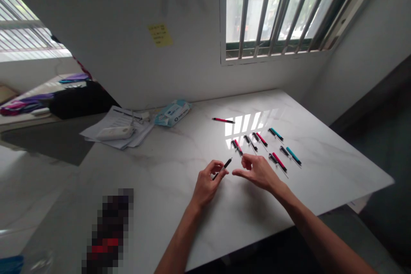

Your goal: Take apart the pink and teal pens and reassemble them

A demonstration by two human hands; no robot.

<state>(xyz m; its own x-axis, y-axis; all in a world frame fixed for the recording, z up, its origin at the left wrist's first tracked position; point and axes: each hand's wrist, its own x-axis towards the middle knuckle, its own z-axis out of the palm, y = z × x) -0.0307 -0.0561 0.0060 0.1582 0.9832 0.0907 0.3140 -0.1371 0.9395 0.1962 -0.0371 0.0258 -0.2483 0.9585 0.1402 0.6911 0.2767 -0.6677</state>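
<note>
My left hand [206, 183] grips a black pen [227, 163] between thumb and fingers, its tip slanting up to the right. Just right of that tip is my right hand [258, 172], thumb stretched out and apart from the bent fingers, with nothing visible between them. Beyond my hands lie several pens in pieces, barrels beside thin refills: red parts [262, 138], a red barrel [279, 162], a teal barrel [293, 155], another teal one [276, 133] and dark parts [251, 142]. Farther back, a red pen [223, 120] lies by itself and looks whole.
On the marble-patterned table [180, 154], a blue wipes packet [174, 112] rests near the wall. Left of it are papers [128, 140] with a white device [115, 132] on top. A yellow note [160, 35] is stuck to the wall, left of a barred window [276, 13].
</note>
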